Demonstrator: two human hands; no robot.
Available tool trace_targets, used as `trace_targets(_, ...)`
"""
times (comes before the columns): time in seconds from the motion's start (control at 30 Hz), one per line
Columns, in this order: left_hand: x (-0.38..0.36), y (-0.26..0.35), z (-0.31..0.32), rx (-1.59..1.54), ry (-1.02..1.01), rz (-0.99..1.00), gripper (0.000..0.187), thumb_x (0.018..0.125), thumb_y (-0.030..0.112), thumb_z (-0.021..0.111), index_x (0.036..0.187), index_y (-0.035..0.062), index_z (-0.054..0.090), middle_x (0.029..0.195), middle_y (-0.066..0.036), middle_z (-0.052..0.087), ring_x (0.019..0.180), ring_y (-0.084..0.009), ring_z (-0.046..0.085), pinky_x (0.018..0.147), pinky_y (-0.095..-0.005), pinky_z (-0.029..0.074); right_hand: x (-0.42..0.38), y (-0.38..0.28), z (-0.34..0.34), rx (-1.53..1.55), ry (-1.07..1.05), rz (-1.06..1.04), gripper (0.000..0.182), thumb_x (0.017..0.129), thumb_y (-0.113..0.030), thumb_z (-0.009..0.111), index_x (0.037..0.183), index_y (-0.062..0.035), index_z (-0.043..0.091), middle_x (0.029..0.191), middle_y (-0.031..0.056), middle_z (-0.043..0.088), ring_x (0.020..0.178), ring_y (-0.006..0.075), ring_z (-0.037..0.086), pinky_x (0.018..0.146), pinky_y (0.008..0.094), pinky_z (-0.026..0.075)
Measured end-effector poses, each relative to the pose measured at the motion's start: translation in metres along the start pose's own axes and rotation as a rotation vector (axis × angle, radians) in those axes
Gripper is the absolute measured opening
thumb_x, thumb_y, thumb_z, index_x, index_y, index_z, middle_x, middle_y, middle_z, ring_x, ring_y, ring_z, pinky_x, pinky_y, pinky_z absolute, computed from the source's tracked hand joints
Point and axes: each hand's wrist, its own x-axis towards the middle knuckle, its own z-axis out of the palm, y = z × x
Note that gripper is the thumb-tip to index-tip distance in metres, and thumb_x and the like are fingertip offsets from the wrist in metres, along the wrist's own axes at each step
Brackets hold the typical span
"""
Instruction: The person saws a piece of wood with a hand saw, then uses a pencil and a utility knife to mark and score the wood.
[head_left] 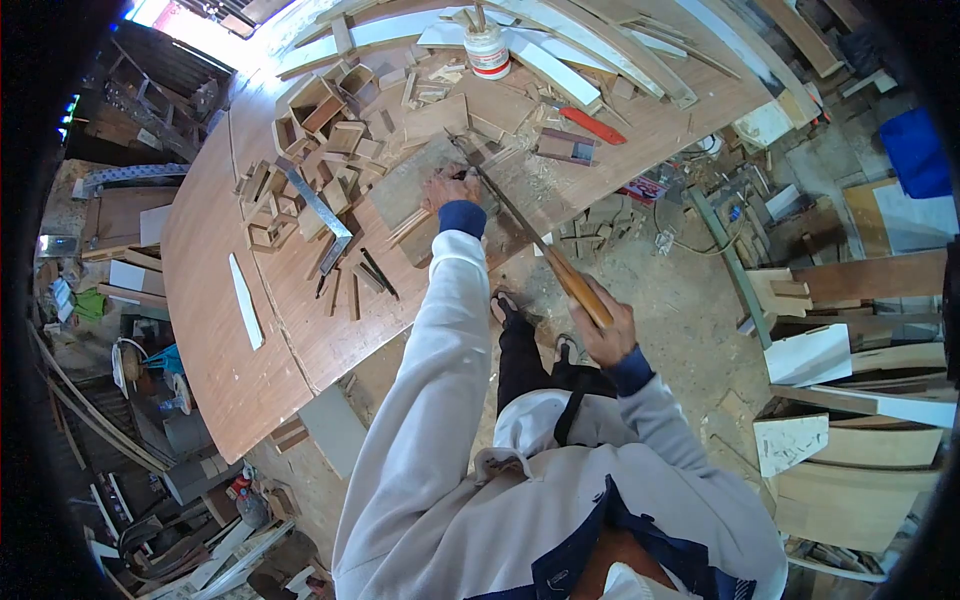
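Note:
My right hand is closed around the long wooden handle of a handsaw. Its thin blade points away from me, the far end beside my left hand. With curled fingers, my left hand presses on thin wooden strips, whose ends stick out toward me below it. The strips lie over a worn wooden board near the table's edge. Exactly where the saw teeth touch the wood is too small to make out. Sawdust and thin offcuts lie around the blade.
On the wooden table are a metal square, small wooden frames, a white tub with sticks, a red tool and a pointed white piece. Wood panels are stacked at right.

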Motion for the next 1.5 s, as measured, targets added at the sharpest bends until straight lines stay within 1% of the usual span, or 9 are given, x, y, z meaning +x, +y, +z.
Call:
trace_targets(0.07, 0.001, -0.001, 0.001, 0.004, 0.028, 0.009, 0.033, 0.079, 0.042, 0.059, 0.104, 0.0223, 0.065, 0.117, -0.006, 0.056, 0.113, -0.0302, 0.047, 0.092, -0.0516, 0.035, 0.015, -0.01, 0.001, 0.095, -0.115, 0.232, 0.038, 0.083, -0.014, 0.061, 0.115, 0.0027, 0.053, 0.097, 0.017, 0.065, 0.076, 0.031, 0.067, 0.063, 0.0334, 0.053)
trace_targets(0.17, 0.002, 0.0, -0.004, 0.005, -0.033, -0.011, 0.035, 0.08, 0.044, 0.058, 0.106, 0.022, 0.064, 0.118, -0.007, 0.056, 0.113, -0.0305, 0.046, 0.092, -0.0521, 0.035, -0.01, 0.003, -0.006, 0.018, -0.041, 0.019, 0.037, 0.083, -0.015, 0.061, 0.116, 0.0014, 0.053, 0.096, 0.0171, 0.064, 0.074, 0.0305, 0.067, 0.063, 0.0333, 0.053)
trace_targets(0.23, 0.0, 0.002, -0.015, -0.092, -0.163, -0.024, 0.034, 0.077, 0.04, 0.062, 0.105, 0.0199, 0.065, 0.131, -0.012, 0.048, 0.123, -0.0316, 0.04, 0.098, -0.0559, 0.028, -0.023, -0.005, -0.015, 0.046, -0.031, 0.029, 0.038, 0.083, -0.015, 0.061, 0.116, 0.0006, 0.053, 0.095, 0.0179, 0.064, 0.074, 0.0305, 0.067, 0.063, 0.0332, 0.052)
trace_targets(0.43, -0.002, -0.002, 0.0, -0.015, 0.007, 0.023, 0.033, 0.08, 0.041, 0.059, 0.106, 0.0213, 0.063, 0.119, -0.008, 0.055, 0.114, -0.0313, 0.046, 0.092, -0.0534, 0.034, 0.006, -0.008, -0.002, 0.1, -0.108, 0.227, 0.039, 0.083, -0.013, 0.06, 0.119, -0.0029, 0.051, 0.088, 0.0162, 0.064, 0.073, 0.0252, 0.066, 0.063, 0.0327, 0.051)
trace_targets(0.63, 0.003, 0.0, -0.006, -0.073, -0.143, -0.035, 0.031, 0.078, 0.04, 0.062, 0.104, 0.0225, 0.065, 0.13, -0.01, 0.049, 0.124, -0.0346, 0.038, 0.099, -0.0589, 0.026, -0.018, -0.024, -0.024, 0.106, -0.093, 0.161, 0.036, 0.083, -0.011, 0.058, 0.118, -0.0035, 0.052, 0.084, 0.0167, 0.063, 0.071, 0.0297, 0.066, 0.064, 0.032, 0.051)
trace_targets(0.83, -0.003, 0.002, -0.008, 0.004, -0.082, -0.007, 0.032, 0.08, 0.039, 0.06, 0.107, 0.0226, 0.063, 0.12, -0.007, 0.056, 0.116, -0.0301, 0.045, 0.093, -0.054, 0.034, 0.012, -0.004, 0.005, 0.047, -0.036, 0.112, 0.033, 0.082, -0.01, 0.058, 0.114, -0.0027, 0.054, 0.085, 0.0158, 0.064, 0.07, 0.0294, 0.065, 0.063, 0.0314, 0.051)
trace_targets(1.07, 0.003, 0.002, -0.01, -0.095, -0.156, -0.064, 0.032, 0.076, 0.039, 0.062, 0.103, 0.0224, 0.066, 0.126, -0.008, 0.053, 0.118, -0.0342, 0.043, 0.096, -0.0567, 0.029, -0.012, -0.022, -0.021, 0.062, -0.072, 0.035, 0.031, 0.084, -0.014, 0.058, 0.113, -0.0027, 0.054, 0.08, 0.0171, 0.062, 0.07, 0.0313, 0.065, 0.06, 0.0318, 0.051)
trace_targets(1.17, 0.0, 0.003, -0.006, -0.071, -0.088, -0.011, 0.034, 0.076, 0.04, 0.062, 0.104, 0.0224, 0.065, 0.125, -0.008, 0.053, 0.115, -0.0333, 0.045, 0.095, -0.0558, 0.031, -0.007, -0.024, -0.018, 0.187, -0.074, 0.211, 0.032, 0.085, -0.016, 0.058, 0.113, -0.0023, 0.053, 0.083, 0.016, 0.062, 0.072, 0.0309, 0.064, 0.059, 0.0319, 0.051)
trace_targets(1.5, 0.005, -0.007, 0.003, -0.016, -0.08, -0.01, 0.037, 0.079, 0.043, 0.059, 0.109, 0.0216, 0.062, 0.125, -0.009, 0.051, 0.118, -0.0319, 0.043, 0.094, -0.056, 0.031, -0.015, -0.01, -0.017, 0.084, -0.045, 0.057, 0.033, 0.084, -0.016, 0.059, 0.114, -0.0033, 0.054, 0.087, 0.0173, 0.063, 0.071, 0.0332, 0.064, 0.061, 0.0348, 0.051)
